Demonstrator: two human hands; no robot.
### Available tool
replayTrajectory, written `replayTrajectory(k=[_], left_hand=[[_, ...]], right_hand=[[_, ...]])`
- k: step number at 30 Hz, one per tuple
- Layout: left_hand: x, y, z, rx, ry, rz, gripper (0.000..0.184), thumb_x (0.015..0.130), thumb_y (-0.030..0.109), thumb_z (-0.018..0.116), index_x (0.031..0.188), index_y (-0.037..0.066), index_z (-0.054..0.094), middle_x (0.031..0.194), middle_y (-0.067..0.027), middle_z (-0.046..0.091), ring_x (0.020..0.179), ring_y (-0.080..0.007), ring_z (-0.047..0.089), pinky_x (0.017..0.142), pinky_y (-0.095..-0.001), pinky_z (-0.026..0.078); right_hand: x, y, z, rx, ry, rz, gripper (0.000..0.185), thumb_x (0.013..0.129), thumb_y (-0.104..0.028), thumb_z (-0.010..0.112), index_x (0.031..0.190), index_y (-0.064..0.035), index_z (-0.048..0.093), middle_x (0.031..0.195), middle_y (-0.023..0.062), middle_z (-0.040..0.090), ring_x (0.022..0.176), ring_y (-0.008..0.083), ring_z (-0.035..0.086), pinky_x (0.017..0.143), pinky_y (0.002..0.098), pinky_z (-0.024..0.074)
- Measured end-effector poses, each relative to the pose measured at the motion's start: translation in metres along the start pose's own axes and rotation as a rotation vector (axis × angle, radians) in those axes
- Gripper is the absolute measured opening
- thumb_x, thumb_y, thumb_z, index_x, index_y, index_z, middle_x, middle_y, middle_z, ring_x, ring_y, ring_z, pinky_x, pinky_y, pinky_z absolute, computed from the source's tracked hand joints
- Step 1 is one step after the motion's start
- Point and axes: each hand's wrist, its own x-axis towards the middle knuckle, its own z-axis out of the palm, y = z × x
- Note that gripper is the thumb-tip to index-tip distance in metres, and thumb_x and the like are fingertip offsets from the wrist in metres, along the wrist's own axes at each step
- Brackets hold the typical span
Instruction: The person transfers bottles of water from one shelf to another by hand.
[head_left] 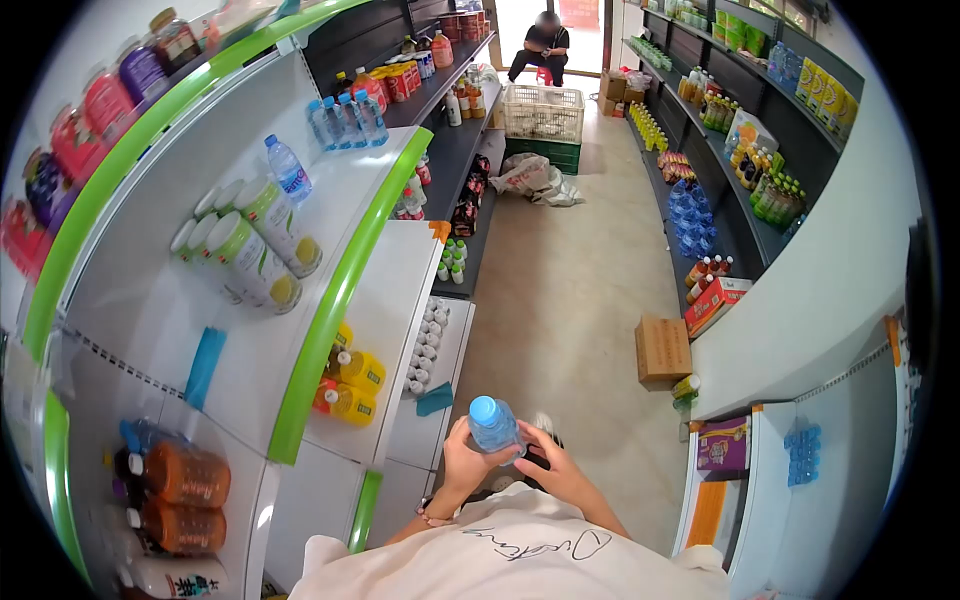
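A clear plastic water bottle (494, 428) with a blue cap stands nearly upright in front of my body, its cap toward me. My left hand (470, 465) is wrapped round its left side and lower part. On the other side, my right hand (556, 470) has its fingers against the bottle, closed on it. Part of the bottle's lower end is hidden by my hands. To the left, a single water bottle (289, 172) with a light blue cap stands on the white shelf (250, 365), beside several white-and-green canisters (262, 255).
Stocked shelves line both sides of the aisle floor (580, 270). A cardboard box (663, 350) sits on the floor at right. Farther off are a plastic sack (535, 180), a crate (543, 113) and a seated person (545, 48). Orange drink bottles (185, 475) lie at lower left.
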Motion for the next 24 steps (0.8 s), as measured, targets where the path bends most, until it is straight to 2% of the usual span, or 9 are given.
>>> replayTrajectory(k=[5, 7, 8, 11, 13, 15, 17, 21, 24], left_hand=[[0.105, -0.011, 0.021, -0.007, 0.012, 0.007, 0.052, 0.057, 0.02, 0.088, 0.101, 0.006, 0.065, 0.099, -0.0075, 0.062, 0.094, -0.0218, 0.059, 0.083, -0.0336, 0.046], [0.152, -0.005, 0.032, 0.105, 0.019, 0.013, 0.051, 0.057, 0.02, 0.088, 0.101, 0.006, 0.065, 0.1, -0.0078, 0.062, 0.094, -0.0224, 0.059, 0.084, -0.0338, 0.046], [0.17, -0.002, 0.038, 0.141, 0.05, 0.051, 0.047, 0.058, 0.011, 0.088, 0.099, 0.005, 0.065, 0.1, -0.0039, 0.062, 0.091, -0.0147, 0.06, 0.082, -0.0306, 0.048], [0.241, 0.006, 0.05, 0.136, 0.089, 0.111, 0.05, 0.058, 0.011, 0.088, 0.101, 0.004, 0.065, 0.099, -0.0038, 0.063, 0.09, -0.0147, 0.061, 0.081, -0.0303, 0.049], [0.28, 0.003, 0.055, 0.106, 0.104, 0.088, 0.052, 0.059, 0.011, 0.088, 0.104, 0.004, 0.063, 0.1, -0.0043, 0.063, 0.091, -0.015, 0.061, 0.082, -0.0307, 0.049], [0.318, 0.001, 0.063, -0.018, 0.193, -0.006, 0.05, 0.057, 0.017, 0.088, 0.1, 0.005, 0.066, 0.1, -0.0069, 0.063, 0.092, -0.0204, 0.06, 0.083, -0.0331, 0.047], [0.352, -0.004, 0.071, -0.029, 0.237, -0.034, 0.054, 0.057, 0.016, 0.089, 0.103, 0.004, 0.064, 0.101, -0.0063, 0.063, 0.092, -0.0183, 0.061, 0.083, -0.0322, 0.047], [0.404, -0.006, 0.068, 0.075, 0.365, 0.049, 0.065, 0.059, 0.018, 0.09, 0.112, 0.004, 0.056, 0.104, -0.0079, 0.062, 0.096, -0.0168, 0.06, 0.084, -0.0318, 0.047], [0.444, -0.011, 0.059, 0.06, 0.418, 0.121, 0.068, 0.06, 0.012, 0.089, 0.116, 0.004, 0.051, 0.111, -0.0094, 0.06, 0.102, -0.0187, 0.058, 0.089, -0.0326, 0.045]], right_hand=[[0.094, -0.004, -0.054, -0.084, -0.04, -0.029, 0.067, 0.087, -0.028, 0.066, 0.142, -0.0037, 0.034, 0.137, 0.0161, 0.046, 0.126, 0.0246, 0.045, 0.104, 0.0372, 0.0356], [0.142, -0.014, -0.083, -0.077, -0.06, -0.099, 0.068, 0.087, -0.03, 0.066, 0.142, -0.0049, 0.034, 0.135, 0.0159, 0.048, 0.125, 0.0239, 0.046, 0.101, 0.0362, 0.0372], [0.158, -0.026, -0.096, -0.098, -0.077, -0.051, 0.067, 0.087, -0.031, 0.065, 0.142, -0.0064, 0.035, 0.135, 0.0158, 0.048, 0.124, 0.0237, 0.047, 0.1, 0.0359, 0.0377], [0.227, -0.04, -0.136, -0.111, -0.131, -0.131, 0.066, 0.087, -0.032, 0.065, 0.141, -0.0071, 0.036, 0.135, 0.0153, 0.048, 0.124, 0.0245, 0.047, 0.101, 0.0365, 0.0372], [0.267, -0.059, -0.157, -0.134, -0.176, -0.134, 0.066, 0.087, -0.032, 0.065, 0.141, -0.0072, 0.037, 0.137, 0.0135, 0.047, 0.124, 0.0255, 0.046, 0.101, 0.0368, 0.0372], [0.306, -0.066, -0.175, -0.182, -0.193, -0.166, 0.067, 0.087, -0.033, 0.065, 0.142, -0.008, 0.036, 0.139, 0.0118, 0.045, 0.125, 0.026, 0.044, 0.101, 0.0372, 0.0367], [0.344, -0.071, -0.19, -0.219, -0.218, -0.206, 0.067, 0.087, -0.033, 0.065, 0.142, -0.0087, 0.036, 0.14, 0.0112, 0.044, 0.125, 0.026, 0.043, 0.102, 0.0375, 0.0363], [0.408, -0.09, -0.206, -0.208, -0.293, -0.211, 0.064, 0.088, -0.029, 0.063, 0.142, -0.0095, 0.036, 0.141, 0.0111, 0.044, 0.125, 0.0258, 0.044, 0.102, 0.0375, 0.0365], [0.457, -0.092, -0.212, -0.079, -0.355, -0.194, 0.059, 0.09, -0.025, 0.06, 0.142, -0.0093, 0.037, 0.142, 0.0108, 0.042, 0.127, 0.0253, 0.041, 0.102, 0.037, 0.0367]])
